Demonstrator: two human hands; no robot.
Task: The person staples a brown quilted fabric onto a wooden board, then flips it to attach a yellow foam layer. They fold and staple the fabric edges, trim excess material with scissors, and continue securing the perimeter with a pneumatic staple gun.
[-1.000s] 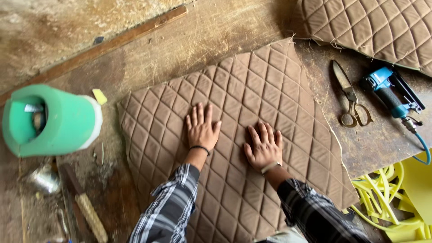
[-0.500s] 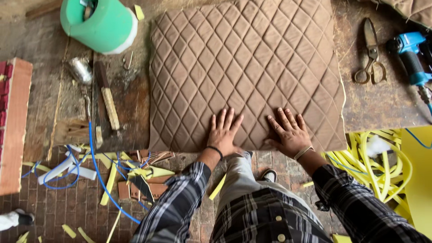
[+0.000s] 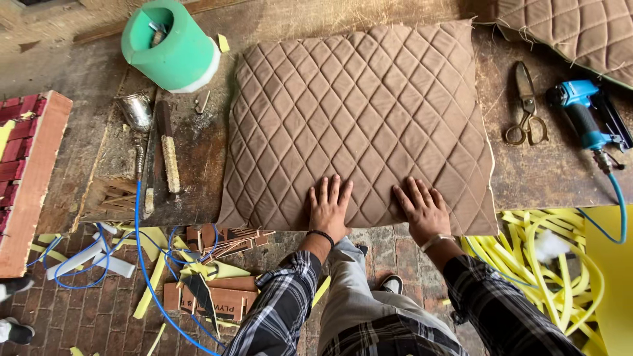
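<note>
1. Head view, hands: the left hand [image 3: 330, 207] lies flat on the near edge of the quilted panel [image 3: 359, 118], fingers spread and pointing away from the person. It grips nothing. A dark band sits at its wrist.
2. The right hand [image 3: 424, 211] lies flat just beside it on the same near edge, fingers spread, palm down, holding nothing. A light band circles its wrist. The two hands are apart, with a strip of panel between them.
3. The panel is brown with diamond stitching. It lies flat on the workbench [image 3: 547, 178], roughly in the middle, its near edge reaching the bench's front edge.
4. Left of the panel: a green foam roll [image 3: 173, 47] stands at the far left of the bench, with small things stuck in its hollow. Nearer lie a metal cup [image 3: 135, 111] and a brush [image 3: 169, 155], well apart from the hands.
5. Right of the panel: scissors [image 3: 525, 105] lie closed on the bench, and beyond them a blue stapler [image 3: 583, 115] with a blue hose [image 3: 616, 204] running off the bench edge.
6. A second quilted piece [image 3: 573, 29] lies at the far right corner.
7. On the brick floor below: yellow foam strips [image 3: 534, 264] at right, wood scraps [image 3: 211, 290] and another blue hose at left.
8. The person wears plaid sleeves and light trousers.
</note>
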